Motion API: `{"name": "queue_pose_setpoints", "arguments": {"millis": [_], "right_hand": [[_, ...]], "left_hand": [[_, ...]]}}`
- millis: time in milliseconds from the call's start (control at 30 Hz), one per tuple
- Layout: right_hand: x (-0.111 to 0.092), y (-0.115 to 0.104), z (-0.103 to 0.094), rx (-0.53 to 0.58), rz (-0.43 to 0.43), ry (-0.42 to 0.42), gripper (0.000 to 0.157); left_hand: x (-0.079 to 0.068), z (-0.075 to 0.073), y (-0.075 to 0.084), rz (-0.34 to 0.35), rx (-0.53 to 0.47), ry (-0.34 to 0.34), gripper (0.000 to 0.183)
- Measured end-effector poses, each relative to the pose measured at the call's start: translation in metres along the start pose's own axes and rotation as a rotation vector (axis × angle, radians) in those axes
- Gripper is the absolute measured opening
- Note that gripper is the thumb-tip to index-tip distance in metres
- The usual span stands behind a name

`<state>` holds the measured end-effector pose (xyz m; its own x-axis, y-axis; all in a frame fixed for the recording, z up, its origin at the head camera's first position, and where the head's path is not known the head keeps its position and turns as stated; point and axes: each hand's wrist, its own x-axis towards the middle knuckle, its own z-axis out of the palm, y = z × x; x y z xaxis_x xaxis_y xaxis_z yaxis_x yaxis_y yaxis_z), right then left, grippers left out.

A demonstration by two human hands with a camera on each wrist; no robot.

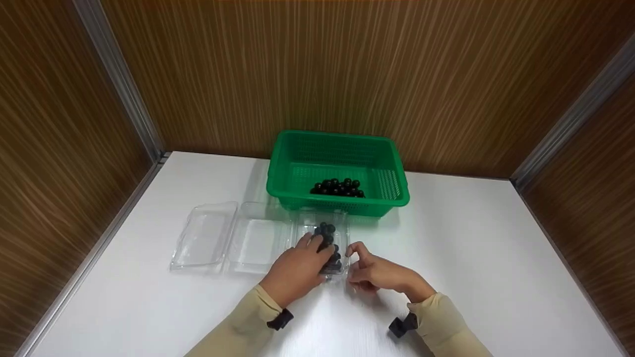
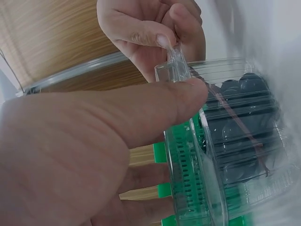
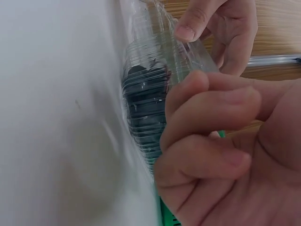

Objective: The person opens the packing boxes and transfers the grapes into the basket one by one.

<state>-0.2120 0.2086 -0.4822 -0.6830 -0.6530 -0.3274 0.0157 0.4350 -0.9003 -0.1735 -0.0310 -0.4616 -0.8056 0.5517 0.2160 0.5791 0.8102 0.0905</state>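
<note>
Head view is giving me the white desk (image 1: 461,248) from above, and I'm seeing the clear container (image 1: 306,224) lying beneath the person's left hand (image 1: 296,272) and just to the left of the right hand (image 1: 379,273). Dark grapes (image 1: 326,229) are sitting inside it, and the left hand is reaching over them from the near left side, hiding part of the bunch. Its fingers are lying relaxed and extended across the container, while its thumb — I'm picking this out from the left wrist view — is resting on the plastic rim.

The right hand is pinching the container's edge between thumb and forefinger, close to the left thumb. In the right wrist view I'm seeing its other fingers curling in toward the palm, with the ribbed plastic wall running close beside them; whether those knuckles are touching it, I cannot tell.

Beyond the left fingertips, the green basket (image 1: 297,201) is standing behind the container, and more grapes (image 1: 340,188) are lying in it near its front wall. Two more clear trays, a middle tray (image 1: 260,240) and an outer tray (image 1: 204,235), are lying in a row to the left of the container — I'm unable to tell whether they're joined to it. Both beige sleeves (image 1: 238,327) are ending in black bands (image 1: 280,320) at the wrists.
</note>
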Motion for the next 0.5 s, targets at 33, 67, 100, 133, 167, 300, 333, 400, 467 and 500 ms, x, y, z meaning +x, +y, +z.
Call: {"name": "queue_pose_setpoints", "arguments": {"millis": [33,67,100,133,167,300,333,400,467,500], "right_hand": [[0.0003,-0.0008,0.0004,0.003,0.002,0.009,0.040],[0.0006,-0.0015,0.0008,0.008,0.005,0.019,0.041],[0.0007,-0.0020,0.0008,0.016,0.007,0.027,0.041],[0.0008,-0.0023,0.0009,0.025,0.009,0.036,0.042],[0.0009,-0.0023,0.0009,0.032,0.012,0.044,0.042],[0.0012,-0.0016,0.0016,0.064,0.023,0.054,0.043],[0.0012,-0.0016,0.0020,0.067,0.026,0.058,0.043],[0.0010,-0.0021,0.0030,0.075,0.033,0.070,0.042],[0.0008,-0.0030,0.0041,0.076,0.040,0.085,0.041],[0.0006,-0.0038,0.0045,0.074,0.043,0.091,0.040]], "left_hand": [[0.0002,-0.0001,-0.0001,0.000,-0.002,0.005,0.058],[0.0005,-0.0001,-0.0002,0.002,-0.004,0.014,0.058],[0.0009,0.0001,-0.0004,0.004,-0.006,0.023,0.057],[0.0011,0.0004,-0.0004,0.006,-0.008,0.032,0.057],[0.0013,0.0008,-0.0004,0.009,-0.010,0.041,0.057],[0.0005,0.0028,-0.0001,0.015,-0.023,0.059,0.054],[0.0003,0.0032,0.0000,0.018,-0.025,0.063,0.053],[0.0001,0.0036,0.0000,0.026,-0.021,0.075,0.051],[0.0003,0.0029,-0.0003,0.038,-0.018,0.090,0.050],[0.0003,0.0021,-0.0006,0.043,-0.018,0.095,0.050]]}}
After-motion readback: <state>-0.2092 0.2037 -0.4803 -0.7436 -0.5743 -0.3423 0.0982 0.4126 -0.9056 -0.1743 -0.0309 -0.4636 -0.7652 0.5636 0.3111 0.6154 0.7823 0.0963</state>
